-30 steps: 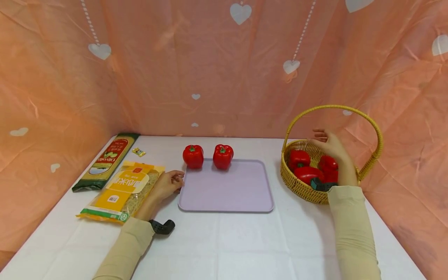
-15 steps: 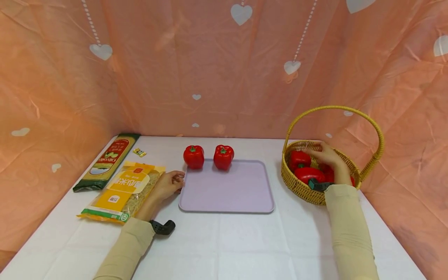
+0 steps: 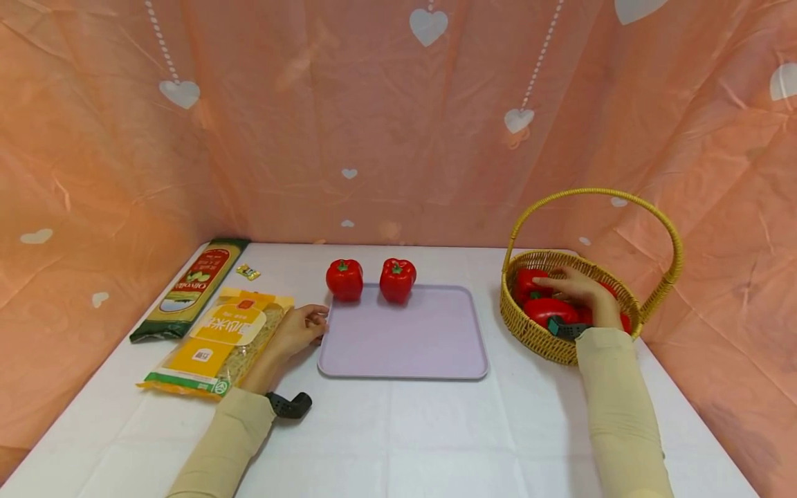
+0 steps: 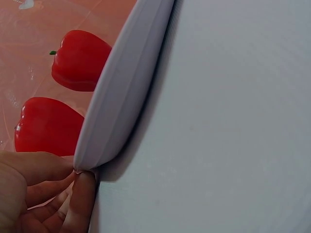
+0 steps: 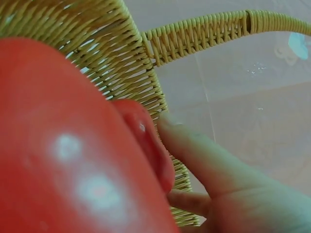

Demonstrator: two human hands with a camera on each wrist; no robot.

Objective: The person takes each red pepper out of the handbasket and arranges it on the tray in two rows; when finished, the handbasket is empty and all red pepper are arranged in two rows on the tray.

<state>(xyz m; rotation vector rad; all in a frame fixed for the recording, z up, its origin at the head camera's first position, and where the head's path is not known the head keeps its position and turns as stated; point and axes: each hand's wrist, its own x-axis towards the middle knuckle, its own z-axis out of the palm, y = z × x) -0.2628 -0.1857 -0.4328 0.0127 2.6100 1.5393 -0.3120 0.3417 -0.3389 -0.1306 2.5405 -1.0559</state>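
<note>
inside the basket [image 3: 534, 337], the rear left red pepper [image 3: 526, 282] lies just beside the right grip [image 3: 579, 287], spread wide; the left grip [image 3: 295, 330] pinches the left edge of the lavender tray [image 3: 405, 339].

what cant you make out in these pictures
Head view: exact number of red peppers in the basket, partly covered by the right hand.
Right wrist view: whole outline of the nearest pepper, cut off by left and bottom edges.
Head view: print on the small yellow packet, too small.
</note>
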